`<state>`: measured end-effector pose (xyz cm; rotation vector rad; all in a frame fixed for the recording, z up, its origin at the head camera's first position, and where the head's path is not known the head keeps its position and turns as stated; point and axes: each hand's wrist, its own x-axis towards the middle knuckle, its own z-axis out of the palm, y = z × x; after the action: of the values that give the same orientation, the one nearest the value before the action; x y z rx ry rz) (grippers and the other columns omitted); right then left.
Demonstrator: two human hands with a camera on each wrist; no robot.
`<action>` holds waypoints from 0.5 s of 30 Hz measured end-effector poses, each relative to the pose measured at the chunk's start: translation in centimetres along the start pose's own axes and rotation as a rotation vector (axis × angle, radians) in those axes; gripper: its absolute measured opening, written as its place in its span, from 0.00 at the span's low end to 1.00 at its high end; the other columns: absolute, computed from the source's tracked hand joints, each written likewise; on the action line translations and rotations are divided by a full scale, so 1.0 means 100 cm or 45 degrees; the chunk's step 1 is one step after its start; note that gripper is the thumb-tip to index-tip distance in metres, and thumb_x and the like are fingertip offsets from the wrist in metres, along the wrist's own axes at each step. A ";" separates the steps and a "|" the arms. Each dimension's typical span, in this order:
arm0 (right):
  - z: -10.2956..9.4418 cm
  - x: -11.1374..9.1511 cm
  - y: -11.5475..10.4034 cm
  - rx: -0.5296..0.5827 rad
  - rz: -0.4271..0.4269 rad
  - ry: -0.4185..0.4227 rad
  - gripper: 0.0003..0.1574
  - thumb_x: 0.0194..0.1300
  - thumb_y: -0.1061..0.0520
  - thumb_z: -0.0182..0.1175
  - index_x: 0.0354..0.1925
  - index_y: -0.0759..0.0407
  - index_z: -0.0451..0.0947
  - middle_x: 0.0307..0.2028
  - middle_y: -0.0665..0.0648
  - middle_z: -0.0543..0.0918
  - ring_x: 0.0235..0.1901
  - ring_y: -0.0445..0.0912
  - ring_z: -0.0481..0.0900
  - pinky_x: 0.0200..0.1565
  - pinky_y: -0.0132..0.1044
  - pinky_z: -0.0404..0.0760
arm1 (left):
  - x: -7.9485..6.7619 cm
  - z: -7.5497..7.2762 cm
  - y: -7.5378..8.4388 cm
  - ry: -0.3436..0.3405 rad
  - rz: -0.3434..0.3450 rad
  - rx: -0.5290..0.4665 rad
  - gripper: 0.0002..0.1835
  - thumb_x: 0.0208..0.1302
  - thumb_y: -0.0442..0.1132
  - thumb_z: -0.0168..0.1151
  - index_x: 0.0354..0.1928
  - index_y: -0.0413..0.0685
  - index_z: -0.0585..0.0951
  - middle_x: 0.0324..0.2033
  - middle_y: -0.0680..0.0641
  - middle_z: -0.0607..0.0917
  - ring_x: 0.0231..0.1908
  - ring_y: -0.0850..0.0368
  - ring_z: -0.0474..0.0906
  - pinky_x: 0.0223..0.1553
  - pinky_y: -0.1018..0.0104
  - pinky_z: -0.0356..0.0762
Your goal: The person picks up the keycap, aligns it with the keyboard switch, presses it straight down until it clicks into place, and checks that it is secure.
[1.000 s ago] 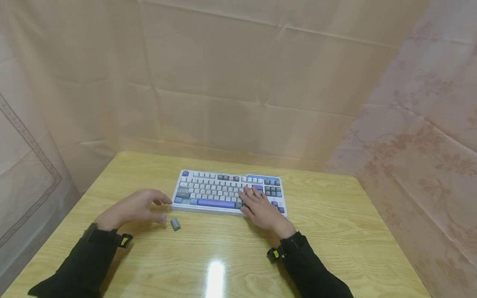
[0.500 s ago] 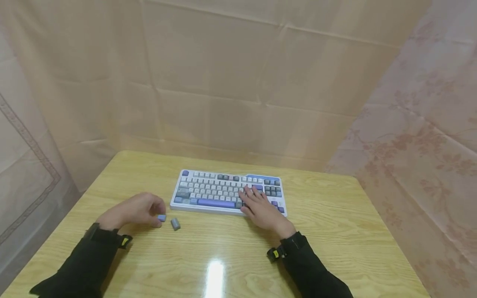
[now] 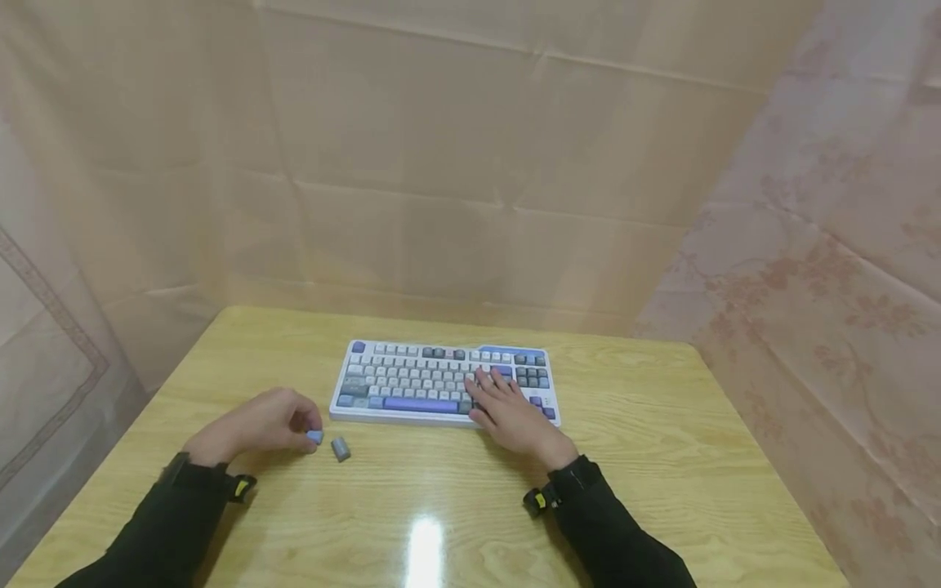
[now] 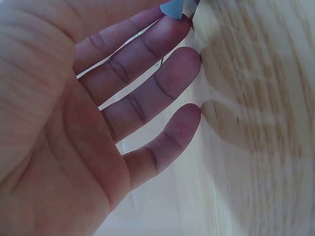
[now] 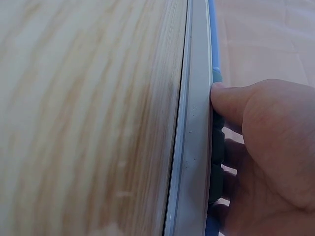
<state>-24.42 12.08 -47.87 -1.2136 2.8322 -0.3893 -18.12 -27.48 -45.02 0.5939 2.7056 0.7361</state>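
A white keyboard (image 3: 441, 418) with white, grey, blue and purple keys lies across the middle of the table. Left of its front corner, my left hand (image 3: 265, 420) pinches a small blue keycap (image 3: 314, 437) between thumb and fingers, low over the wood. In the left wrist view the blue keycap (image 4: 172, 9) shows at the top edge, while the other fingers extend down toward the table. A grey keycap (image 3: 341, 448) lies just right of that hand. My right hand (image 3: 515, 418) rests spread on the keyboard's right part; its thumb (image 5: 229, 101) touches the front-row keys.
The light wooden table (image 3: 625, 506) carries a bright glare spot near its front. A beige cloth (image 3: 456, 163) hangs behind the far edge, and a flower-patterned cloth (image 3: 823, 269) hangs on the right.
The left fingers have drawn back from the keyboard's corner and closed on the blue keycap. The right hand stays on the keys. The head view has shifted slightly.
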 end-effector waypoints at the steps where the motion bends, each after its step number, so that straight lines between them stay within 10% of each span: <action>1: 0.000 0.000 0.000 0.002 -0.001 -0.002 0.33 0.76 0.47 0.39 0.73 0.58 0.51 0.72 0.65 0.51 0.70 0.62 0.42 0.66 0.59 0.46 | 0.000 0.000 0.000 0.002 -0.001 -0.001 0.06 0.50 0.43 0.71 0.28 0.57 0.82 0.24 0.60 0.79 0.27 0.60 0.72 0.31 0.61 0.74; 15: 0.001 0.000 0.000 -0.001 0.015 -0.015 0.33 0.76 0.46 0.38 0.73 0.58 0.51 0.72 0.65 0.50 0.70 0.62 0.41 0.66 0.58 0.45 | 0.002 -0.003 0.011 0.145 0.069 -0.014 0.08 0.50 0.50 0.71 0.31 0.60 0.82 0.27 0.60 0.81 0.28 0.60 0.74 0.27 0.63 0.76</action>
<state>-24.40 12.01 -47.93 -1.1951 2.8287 -0.3794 -18.05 -26.63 -44.21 0.6438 2.7969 0.8213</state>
